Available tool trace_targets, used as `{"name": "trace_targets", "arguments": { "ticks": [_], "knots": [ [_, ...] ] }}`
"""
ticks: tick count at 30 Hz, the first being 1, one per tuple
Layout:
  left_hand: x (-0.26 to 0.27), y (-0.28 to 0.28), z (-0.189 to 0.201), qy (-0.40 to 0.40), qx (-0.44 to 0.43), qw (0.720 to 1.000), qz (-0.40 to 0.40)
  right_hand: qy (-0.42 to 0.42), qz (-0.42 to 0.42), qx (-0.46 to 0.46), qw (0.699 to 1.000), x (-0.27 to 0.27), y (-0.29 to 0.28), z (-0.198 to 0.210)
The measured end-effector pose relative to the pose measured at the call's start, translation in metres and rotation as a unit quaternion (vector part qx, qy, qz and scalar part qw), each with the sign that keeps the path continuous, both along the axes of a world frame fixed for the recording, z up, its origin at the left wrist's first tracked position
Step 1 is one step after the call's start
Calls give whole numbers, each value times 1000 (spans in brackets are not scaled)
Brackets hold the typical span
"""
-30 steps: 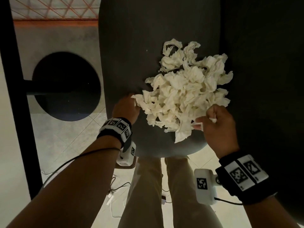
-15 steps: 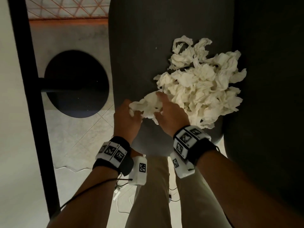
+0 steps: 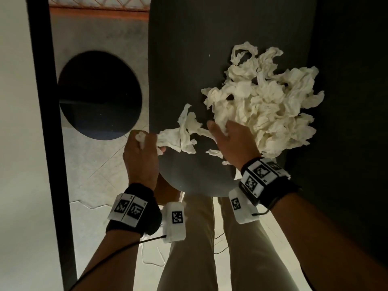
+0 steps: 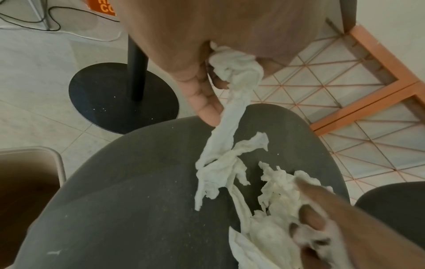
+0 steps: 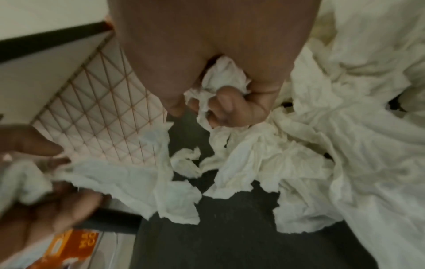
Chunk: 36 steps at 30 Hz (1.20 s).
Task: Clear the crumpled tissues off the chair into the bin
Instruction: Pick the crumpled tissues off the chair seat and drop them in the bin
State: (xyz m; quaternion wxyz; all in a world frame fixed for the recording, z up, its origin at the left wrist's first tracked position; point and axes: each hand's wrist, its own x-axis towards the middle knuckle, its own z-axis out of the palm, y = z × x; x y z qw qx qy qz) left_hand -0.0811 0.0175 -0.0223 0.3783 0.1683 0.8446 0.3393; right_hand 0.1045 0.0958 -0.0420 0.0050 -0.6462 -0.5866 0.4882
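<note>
A heap of crumpled white tissues [image 3: 266, 106] lies on the dark grey chair seat [image 3: 189, 59]. My left hand [image 3: 140, 143] is at the seat's left edge and grips one end of a long tissue strip [image 3: 182, 133], which stretches back toward the heap. The same strip [image 4: 230, 116] trails from that fist down onto the seat [image 4: 138, 191]. My right hand [image 3: 228, 139] is at the heap's near edge, its fingers curled round a wad of tissue [image 5: 220, 76]. A beige bin [image 4: 32, 163] stands at the seat's lower left in the left wrist view.
A black round table base [image 3: 98, 95] with its black post [image 4: 136, 60] stands on the tiled floor left of the chair. A second dark seat [image 3: 346, 101] is at the right. An orange-framed mesh panel [image 4: 368, 91] lies beyond the chair. Cables run over the floor.
My left hand has pulled a strip of tissue leftward off the heap to the seat edge. My right hand moved back right to the heap and closed on tissue.
</note>
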Motion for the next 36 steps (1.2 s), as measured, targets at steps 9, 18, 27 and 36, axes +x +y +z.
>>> {"name": "trace_targets", "arguments": {
  "ticks": [9,18,27,36],
  "knots": [
    [8,11,-26,73,-88,988,-99,76,-148,-1,986,39,4,23],
    [40,28,-49,-2,-202,964,-171,86,27,10,996,12,-1,10],
    [39,17,-45,-24,-262,954,-143,-44,191,3,981,-43,12,-42],
    [15,-23,-27,-60,-184,980,-49,40,52,-18,998,-45,13,-16]
  ]
}}
